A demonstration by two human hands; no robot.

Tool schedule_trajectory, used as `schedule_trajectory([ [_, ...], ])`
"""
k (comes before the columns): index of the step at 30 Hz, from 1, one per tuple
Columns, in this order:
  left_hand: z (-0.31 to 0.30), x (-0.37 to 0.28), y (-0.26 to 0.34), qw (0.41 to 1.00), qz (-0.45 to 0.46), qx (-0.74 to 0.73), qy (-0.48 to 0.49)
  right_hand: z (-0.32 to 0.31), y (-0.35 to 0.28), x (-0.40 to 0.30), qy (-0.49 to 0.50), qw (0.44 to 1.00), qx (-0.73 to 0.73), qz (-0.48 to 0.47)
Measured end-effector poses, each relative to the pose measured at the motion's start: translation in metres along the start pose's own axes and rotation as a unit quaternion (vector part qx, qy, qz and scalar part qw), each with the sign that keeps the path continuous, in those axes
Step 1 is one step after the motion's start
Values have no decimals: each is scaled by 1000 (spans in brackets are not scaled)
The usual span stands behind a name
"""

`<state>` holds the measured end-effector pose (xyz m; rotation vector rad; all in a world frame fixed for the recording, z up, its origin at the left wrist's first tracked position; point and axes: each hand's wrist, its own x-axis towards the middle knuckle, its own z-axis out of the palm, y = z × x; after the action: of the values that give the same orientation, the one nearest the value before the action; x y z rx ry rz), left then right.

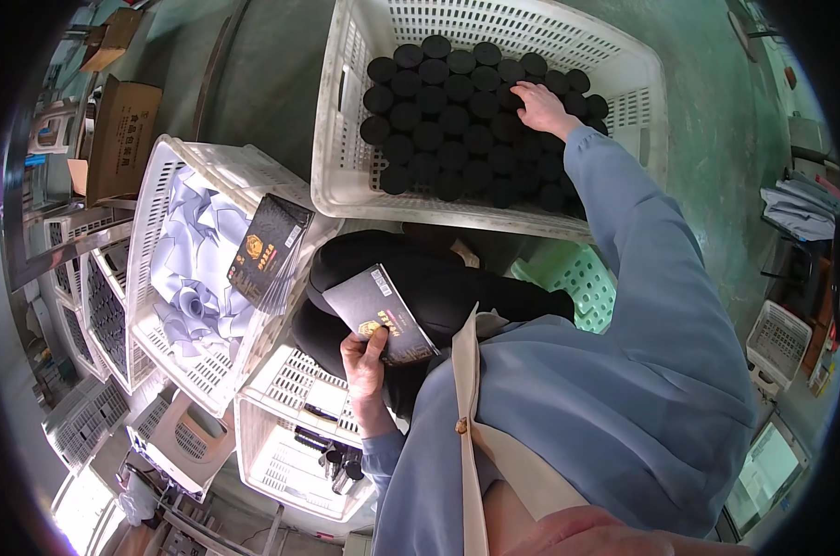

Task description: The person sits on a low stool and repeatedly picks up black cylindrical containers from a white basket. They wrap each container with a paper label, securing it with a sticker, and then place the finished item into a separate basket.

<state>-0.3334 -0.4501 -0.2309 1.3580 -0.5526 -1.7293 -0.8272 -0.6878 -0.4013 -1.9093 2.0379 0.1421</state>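
My left hand (365,365) holds a black printed packaging sheet or pouch (385,320) with gold marks and pale printed blocks above my lap. Its thumb lies across the front face. My right hand (541,108) reaches into a large white plastic crate (454,214), its fingers touching the tops of black round-topped containers (454,119) packed upright in rows. Whether the fingers grip one is not clear. At the left, a fanned stack of similar black printed pieces (270,254) lies on the edge of a second white crate (166,229).
Crumpled pale sheets (201,271) fill part of the second crate. Below it stands another white crate (281,452) with a few dark-topped items (347,472). A green perforated plastic stool or basket (579,285) is beside my legs. A cardboard box (124,139) stands at far left.
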Motion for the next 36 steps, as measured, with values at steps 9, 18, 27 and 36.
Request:
schedule_trajectory([
  [9, -24, 2, -4, 1000, 3, -23, -12, 2, -47, -12, 32, 999, -2, -37],
  [18, -26, -4, -2, 1000, 15, -12, -24, 5, -103, -25, 39, 992, -30, -120],
  [27, -25, -11, 1, 999, 20, -19, -24, 6, -115, -28, 23, 990, -42, -136],
  [36, -29, -9, -3, 1000, 11, -8, -13, 18, -136, -44, 58, 989, -28, -136],
])
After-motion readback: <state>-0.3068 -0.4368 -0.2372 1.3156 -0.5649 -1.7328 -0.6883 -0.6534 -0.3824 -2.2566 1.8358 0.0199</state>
